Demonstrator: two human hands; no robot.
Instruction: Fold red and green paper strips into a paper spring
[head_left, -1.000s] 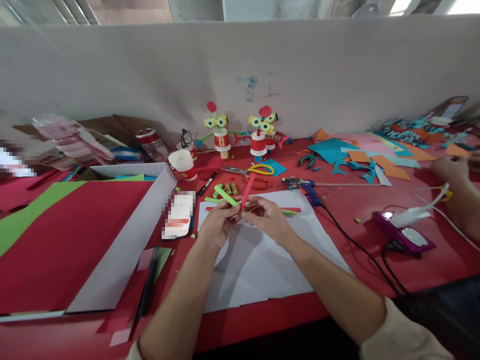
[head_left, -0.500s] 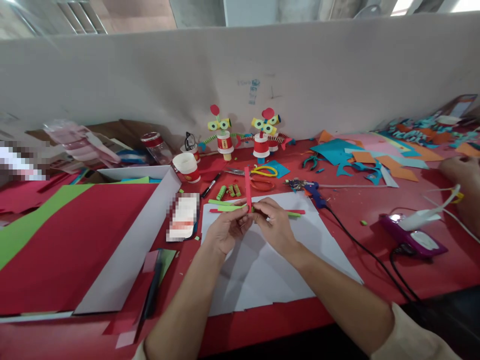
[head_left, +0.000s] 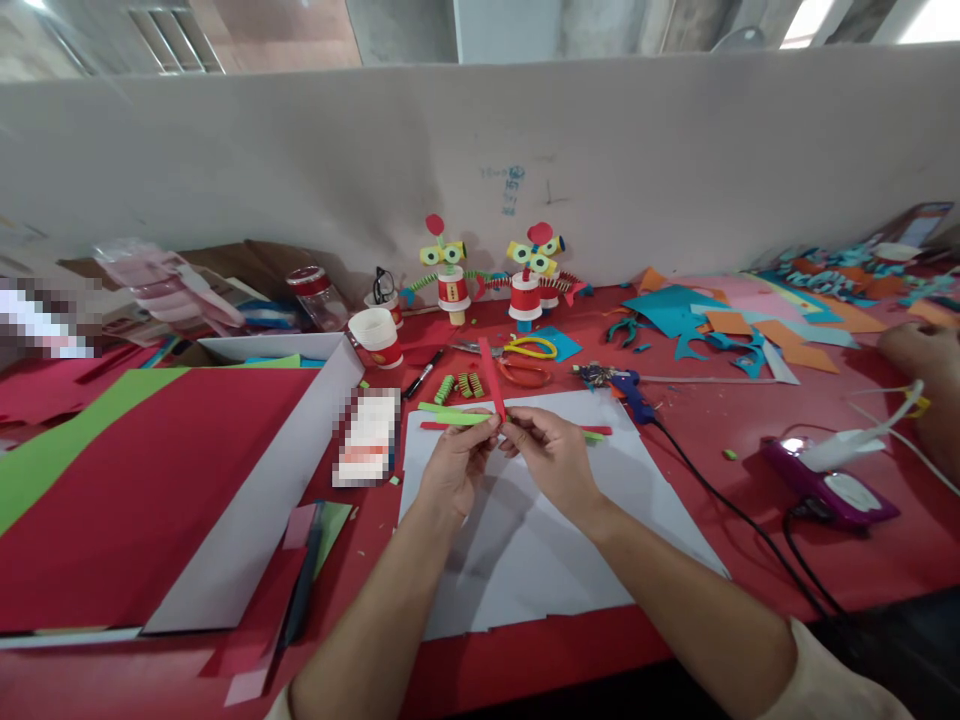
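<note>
Through the head view I have both hands above the white sheets on the red table, their fingertips nearly meeting. My left hand's grip is pinched closed on a green strip, which sticks out to the left. My right hand's grip is closed too, thumb and forefinger at the foot of a red strip that rises from the spot where the two strips meet. I cannot tell how the layers sit between the fingertips; the fingers hide them.

Behind my hands, another red strip lies across the sheets, its ends showing on either side. Just beyond are small folded paper springs and yellow-handled scissors. I see a marker to the left and a blue glue gun to the right. Two cup figures stand near the wall. At the far right rests a co-worker's hand, well apart from mine.
</note>
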